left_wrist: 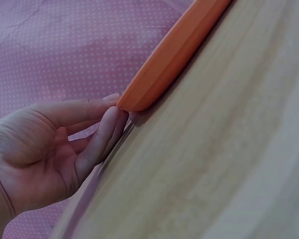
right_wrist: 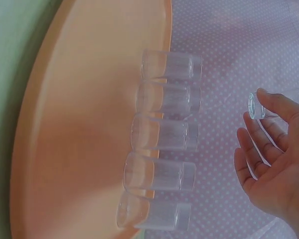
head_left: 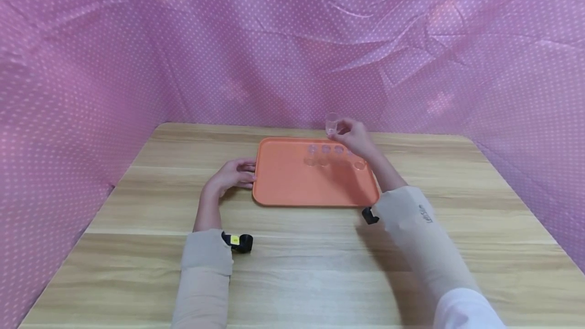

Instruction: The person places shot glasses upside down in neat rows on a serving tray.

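Observation:
An orange tray [head_left: 292, 187] lies on the wooden table. My left hand [head_left: 234, 174] is at its left edge, with thumb and fingertips pinching the rim [left_wrist: 152, 74]. Above the tray's back edge, my right hand [head_left: 355, 136] pinches a small clear glass [head_left: 331, 124] between thumb and fingers. That glass has its thick base [right_wrist: 253, 105] downward. Several more clear glasses [right_wrist: 164, 132] stand in a row on the tray, towards its back right, and look upside down with thick bases up. The right hand and forearm cover part of the row in the head view.
The light wooden table [head_left: 292, 268] spreads around the tray. A pink polka-dot cloth [head_left: 274, 55] hangs behind and at both sides, close to the table's back edge. A black wrist camera [head_left: 237, 242] sits on the left sleeve, and another [head_left: 370, 215] on the right.

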{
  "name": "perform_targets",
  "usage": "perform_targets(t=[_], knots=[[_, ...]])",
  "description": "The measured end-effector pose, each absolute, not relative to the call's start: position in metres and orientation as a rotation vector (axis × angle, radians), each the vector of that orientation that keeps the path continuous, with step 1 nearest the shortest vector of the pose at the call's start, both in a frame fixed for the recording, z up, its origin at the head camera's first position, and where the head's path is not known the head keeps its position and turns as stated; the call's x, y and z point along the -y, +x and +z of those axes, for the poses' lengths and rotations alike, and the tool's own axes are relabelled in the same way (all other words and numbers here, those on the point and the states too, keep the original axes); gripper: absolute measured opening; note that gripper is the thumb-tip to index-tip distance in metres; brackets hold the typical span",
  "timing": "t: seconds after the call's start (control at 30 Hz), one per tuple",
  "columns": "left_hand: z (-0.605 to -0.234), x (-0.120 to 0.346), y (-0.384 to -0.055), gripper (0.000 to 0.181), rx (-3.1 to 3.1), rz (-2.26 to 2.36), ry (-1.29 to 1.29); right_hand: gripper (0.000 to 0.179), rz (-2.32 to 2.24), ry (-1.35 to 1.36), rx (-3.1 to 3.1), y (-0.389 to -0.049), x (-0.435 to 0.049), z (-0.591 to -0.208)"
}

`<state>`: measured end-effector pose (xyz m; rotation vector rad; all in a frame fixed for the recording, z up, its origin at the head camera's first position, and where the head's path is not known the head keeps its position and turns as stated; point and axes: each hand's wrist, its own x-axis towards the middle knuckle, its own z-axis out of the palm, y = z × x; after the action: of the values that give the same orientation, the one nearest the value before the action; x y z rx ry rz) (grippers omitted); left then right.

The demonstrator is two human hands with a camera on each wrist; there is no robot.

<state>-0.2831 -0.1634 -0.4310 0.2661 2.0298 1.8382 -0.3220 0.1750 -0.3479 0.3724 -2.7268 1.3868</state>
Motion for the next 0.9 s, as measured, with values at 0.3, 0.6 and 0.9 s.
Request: perform_targets(t=[0.3, 0.6, 0.9], knots=[[-0.431, 0.164, -0.282, 0.056, -2.013, 1.867, 0.257, 0.032, 1.379, 0.409, 2.737, -0.323, -0.163, -0.353], [-0.433, 0.164, -0.281, 0.057, -2.001, 1.885, 0.293, 0.033, 1.419, 0.424, 2.750, -0.320, -0.153, -0.355], [-0.432, 0.165, -0.278, 0.056, -2.008, 1.892, 0.299, 0.032, 1.458, 0.437, 2.709, -0.322, -0.143, -0.358]])
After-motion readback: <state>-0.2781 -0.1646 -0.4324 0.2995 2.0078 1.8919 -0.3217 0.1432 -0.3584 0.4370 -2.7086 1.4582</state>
